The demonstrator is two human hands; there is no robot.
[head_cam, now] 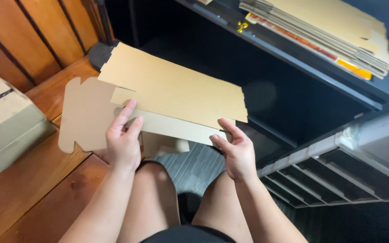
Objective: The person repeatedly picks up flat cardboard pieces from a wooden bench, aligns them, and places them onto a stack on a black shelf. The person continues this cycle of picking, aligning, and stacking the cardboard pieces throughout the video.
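1. Flat cardboard box blank (172,90), tan and unfolded, is held in the air above the person's bare knees, tilted so its far end points toward the wooden bench.
2. Left hand (123,139) grips the blank's near left part, fingers spread flat on a lower panel, thumb underneath.
3. Right hand (236,150) pinches the blank's near right corner between thumb and fingers.
4. Rounded flap (84,114) of the blank hangs out past the left hand, over the wooden bench (32,189).
5. Closed cardboard carton (3,121) sits on the bench, well left of the blank.
6. Stack of flat cardboard sheets (329,31) lies on a dark shelf (293,58) beyond the blank, to its right.
7. Grey plastic crate (338,171) stands right of the blank, beside the right hand.
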